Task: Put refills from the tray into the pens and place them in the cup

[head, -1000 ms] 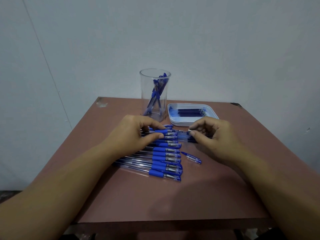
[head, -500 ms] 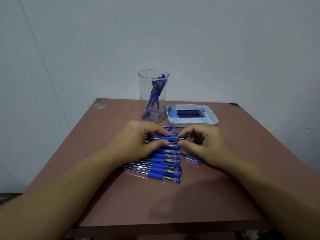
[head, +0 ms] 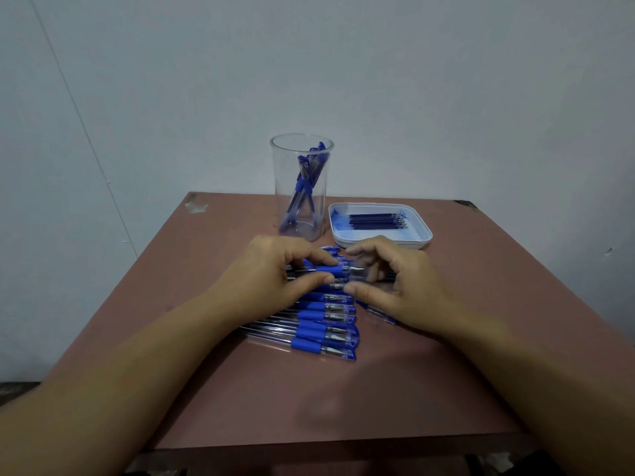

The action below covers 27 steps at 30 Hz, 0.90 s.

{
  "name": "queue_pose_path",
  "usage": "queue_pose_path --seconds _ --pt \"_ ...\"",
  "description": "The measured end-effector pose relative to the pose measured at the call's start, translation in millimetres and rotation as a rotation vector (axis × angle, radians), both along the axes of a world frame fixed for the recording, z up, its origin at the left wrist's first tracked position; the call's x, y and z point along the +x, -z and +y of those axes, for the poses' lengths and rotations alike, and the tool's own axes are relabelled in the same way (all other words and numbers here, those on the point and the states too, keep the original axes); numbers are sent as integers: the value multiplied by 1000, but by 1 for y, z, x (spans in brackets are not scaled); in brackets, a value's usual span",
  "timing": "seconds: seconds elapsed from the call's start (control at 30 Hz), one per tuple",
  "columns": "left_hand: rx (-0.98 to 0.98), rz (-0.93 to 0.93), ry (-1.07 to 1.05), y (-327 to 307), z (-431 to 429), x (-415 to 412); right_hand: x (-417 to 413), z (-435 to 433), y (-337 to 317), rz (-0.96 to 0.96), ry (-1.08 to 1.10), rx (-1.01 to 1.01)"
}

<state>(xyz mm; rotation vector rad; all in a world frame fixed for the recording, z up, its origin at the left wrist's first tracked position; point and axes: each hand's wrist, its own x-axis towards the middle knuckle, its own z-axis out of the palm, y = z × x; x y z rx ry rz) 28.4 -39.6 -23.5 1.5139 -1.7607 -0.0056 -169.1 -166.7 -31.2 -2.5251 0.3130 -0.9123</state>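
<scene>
My left hand [head: 271, 273] pinches a pen [head: 330, 269] by its blue grip, with the metal tip pointing right. My right hand [head: 398, 283] pinches a clear pen cap [head: 364, 276] right at that tip. Both hands hover over a row of several clear pens with blue grips [head: 323, 328] lying on the table. Behind them stands a tall clear cup [head: 285, 173] with a few blue pens inside. To its right a white tray [head: 422, 231] holds several dark blue refills [head: 376, 221].
A loose blue-ended cap [head: 379, 316] lies on the brown table [head: 343, 389], partly under my right hand. The table stands against a pale wall; its front edge runs across near the bottom of the view.
My right hand has moved left with the clear cap until it meets the tip of the pen held in my left hand. The hands are now close together.
</scene>
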Motion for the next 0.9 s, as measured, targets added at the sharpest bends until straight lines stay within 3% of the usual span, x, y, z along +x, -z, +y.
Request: queue_pose_path --seconds 0.17,0.33,0.47,0.9 --pt "7 -11 6 0 1 1 4 -1 -2 -6 12 -140" --pt "-3 -11 -1 0 1 1 2 -1 0 -8 1 -61" --pt "1 -22 0 -1 1 2 2 -2 -1 -18 9 -142" --pt "-2 -13 9 -1 2 1 0 -1 -2 2 14 -107"
